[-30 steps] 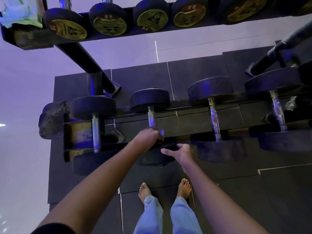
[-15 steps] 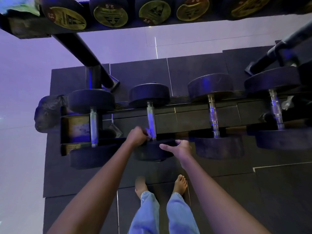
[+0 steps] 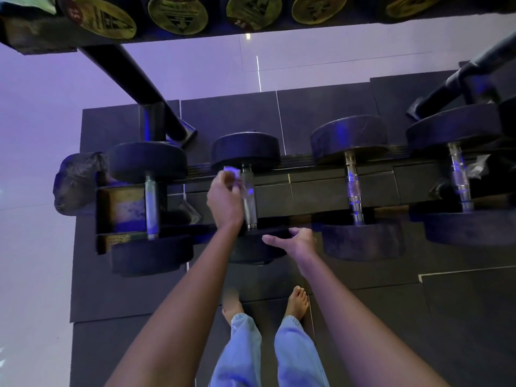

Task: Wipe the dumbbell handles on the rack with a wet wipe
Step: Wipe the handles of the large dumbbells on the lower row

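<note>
your left grip (image 3: 224, 201) pinches the wet wipe (image 3: 231, 174), fingers curled round it. the wipe sits at the far end of the second dumbbell's handle (image 3: 249, 199), just beside its left side and not wrapped round it. your right grip (image 3: 297, 241) is wide, fingers straight, at the dumbbell's near head (image 3: 251, 248); i cannot tell if it touches.

the risks, as i judge them: a one-sided pass would leave the right and under faces of the handle unwiped. the small wipe could slip from so light a pinch and drop through the rack (image 3: 321, 191). if you push hard sideways the dumbbell could roll, and your bare feet (image 3: 298, 301) stand below it.
</note>
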